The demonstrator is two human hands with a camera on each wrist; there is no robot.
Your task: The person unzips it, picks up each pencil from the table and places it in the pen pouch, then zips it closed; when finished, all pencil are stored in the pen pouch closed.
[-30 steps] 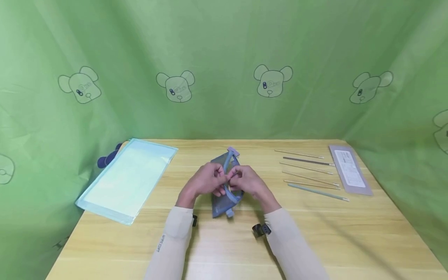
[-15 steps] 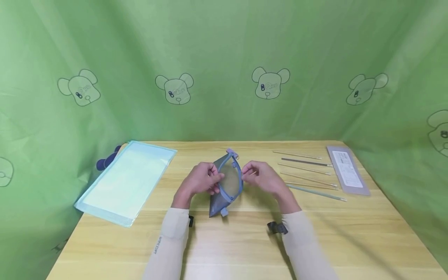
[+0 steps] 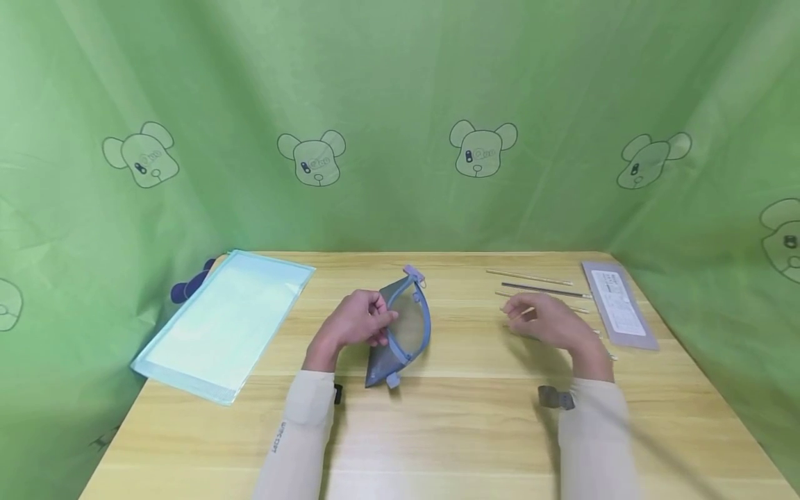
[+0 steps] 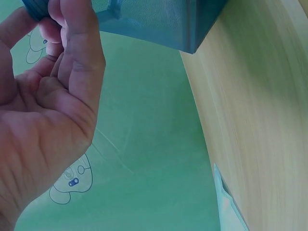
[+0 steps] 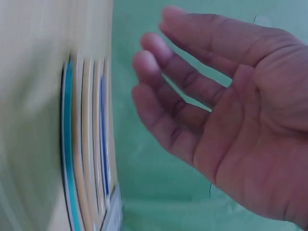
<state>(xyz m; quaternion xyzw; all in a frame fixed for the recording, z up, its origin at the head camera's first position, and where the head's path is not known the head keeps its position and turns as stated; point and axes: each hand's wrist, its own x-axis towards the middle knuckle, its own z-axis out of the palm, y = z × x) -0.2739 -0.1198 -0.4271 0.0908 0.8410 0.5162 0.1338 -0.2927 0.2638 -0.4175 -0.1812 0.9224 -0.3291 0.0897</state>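
A blue mesh zip pouch stands on the table with its mouth spread wide. My left hand pinches the near left edge of that mouth between thumb and fingers. In the left wrist view the pouch's mesh side shows beyond the fingers. Over to the right, my right hand is above a row of several pencils, fingers loosely bent and holding nothing. It hides part of the nearer pencils. In the right wrist view a teal pencil lies nearest in the row, apart from the fingers.
A pale blue clear-fronted file pouch lies on the left of the table, with a dark purple object behind it. At the right is a flat purple package with a white label. Green curtain surrounds the table.
My right hand has let go of the pouch's rim and moved right, over the pencils. The pouch's mouth has widened. My left hand keeps its hold, shifting slightly left.
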